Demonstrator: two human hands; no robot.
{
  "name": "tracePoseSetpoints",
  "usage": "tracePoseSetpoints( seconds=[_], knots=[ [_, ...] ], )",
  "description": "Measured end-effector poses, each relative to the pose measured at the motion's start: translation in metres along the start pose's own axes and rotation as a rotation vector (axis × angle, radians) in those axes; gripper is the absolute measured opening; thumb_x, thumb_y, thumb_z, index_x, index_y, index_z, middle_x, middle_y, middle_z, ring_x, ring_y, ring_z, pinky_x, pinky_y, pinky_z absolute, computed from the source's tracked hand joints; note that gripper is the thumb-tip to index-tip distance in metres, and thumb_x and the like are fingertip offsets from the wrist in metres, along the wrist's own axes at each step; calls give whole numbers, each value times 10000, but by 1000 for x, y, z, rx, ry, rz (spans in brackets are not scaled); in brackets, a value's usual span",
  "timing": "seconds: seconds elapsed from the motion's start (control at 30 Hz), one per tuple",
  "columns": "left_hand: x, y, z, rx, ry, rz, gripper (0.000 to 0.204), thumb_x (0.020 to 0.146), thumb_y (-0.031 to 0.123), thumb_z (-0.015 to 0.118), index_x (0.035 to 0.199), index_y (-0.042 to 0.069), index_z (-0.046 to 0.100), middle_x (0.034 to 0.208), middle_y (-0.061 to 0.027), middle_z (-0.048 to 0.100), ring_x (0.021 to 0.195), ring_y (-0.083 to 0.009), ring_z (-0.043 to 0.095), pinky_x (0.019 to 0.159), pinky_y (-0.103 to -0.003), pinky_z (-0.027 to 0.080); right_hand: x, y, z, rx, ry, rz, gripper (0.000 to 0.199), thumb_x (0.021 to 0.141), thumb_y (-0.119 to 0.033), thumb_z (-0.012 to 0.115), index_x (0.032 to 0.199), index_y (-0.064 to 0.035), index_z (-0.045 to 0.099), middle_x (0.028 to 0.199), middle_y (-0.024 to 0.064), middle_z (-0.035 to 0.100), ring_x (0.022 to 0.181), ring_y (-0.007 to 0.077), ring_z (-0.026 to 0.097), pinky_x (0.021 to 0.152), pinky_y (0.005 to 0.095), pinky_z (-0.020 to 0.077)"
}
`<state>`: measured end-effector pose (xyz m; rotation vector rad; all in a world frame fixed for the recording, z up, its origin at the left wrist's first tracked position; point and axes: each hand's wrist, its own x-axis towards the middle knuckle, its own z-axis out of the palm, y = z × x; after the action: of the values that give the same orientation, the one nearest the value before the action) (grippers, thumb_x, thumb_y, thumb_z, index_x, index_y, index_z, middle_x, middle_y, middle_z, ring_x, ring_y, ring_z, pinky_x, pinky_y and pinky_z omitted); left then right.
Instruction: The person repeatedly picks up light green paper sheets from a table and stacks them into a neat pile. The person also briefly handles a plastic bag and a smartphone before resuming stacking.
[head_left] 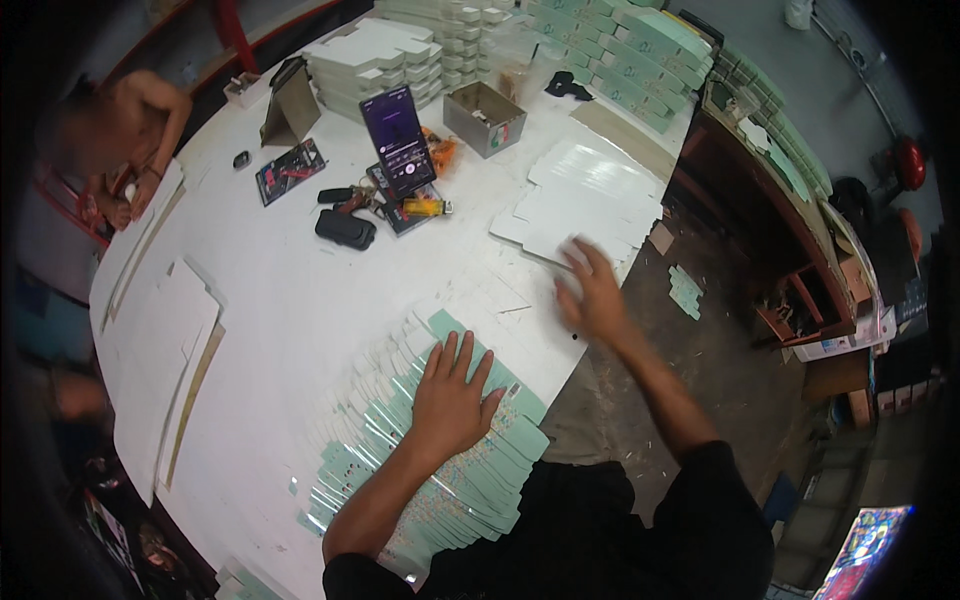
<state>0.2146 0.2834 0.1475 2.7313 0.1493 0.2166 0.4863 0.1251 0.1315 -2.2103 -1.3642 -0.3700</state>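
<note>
My left hand (452, 408) lies flat, fingers spread, on a fanned-out row of mint-green flat cardboard box blanks (470, 490) at the table's near edge. The blanks overlap each other, with printed green faces and white edges showing. My right hand (594, 300) is raised at the table's right side, somewhat blurred, its thumb and fingers apart and nothing visible in it. Just beyond it sits a stack of white flat cardboard blanks (585, 200). Whether the fingertips touch that stack, I cannot tell.
A propped phone (398, 140), black case (345, 229), yellow lighter (424, 207) and metal box (484, 118) occupy the table's middle. White blanks (165, 350) lie left. Stacked cartons (370, 55) stand at the back. Another person (150, 110) sits far left.
</note>
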Motion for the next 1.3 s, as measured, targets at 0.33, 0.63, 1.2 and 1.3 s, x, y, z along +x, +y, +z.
tracePoseSetpoints(
  seconds=[0.33,0.63,1.2,1.3],
  knots=[
    [1,10,-6,49,-55,11,619,1048,428,563,1419,-66,600,1549,-264,514,1509,-452,385,1271,-618,164,-21,-37,-4,306,-225,-33,374,949,-197,743,1267,-18,659,1055,180,729,889,382,724,753,439,586],
    [-2,19,-23,102,-190,-84,635,993,425,617,1391,-69,614,1524,-288,527,1485,-440,427,1261,-620,191,-48,-97,-4,27,-305,69,654,941,-354,768,1360,92,535,1412,378,528,1402,535,467,1138,729,335],
    [-3,13,-18,141,-106,-28,630,1026,238,568,1602,51,397,1611,-273,423,1552,-420,326,1274,-597,188,-3,-84,-24,328,-379,227,364,1019,-208,632,1257,67,612,1000,275,640,935,384,645,809,489,512],
    [5,24,-27,258,-163,53,733,968,171,618,1635,56,337,1674,-265,314,1587,-426,239,1288,-607,141,-25,-92,10,749,-465,303,227,980,-136,608,1115,44,635,961,328,689,860,478,699,795,549,548]
  ],
)
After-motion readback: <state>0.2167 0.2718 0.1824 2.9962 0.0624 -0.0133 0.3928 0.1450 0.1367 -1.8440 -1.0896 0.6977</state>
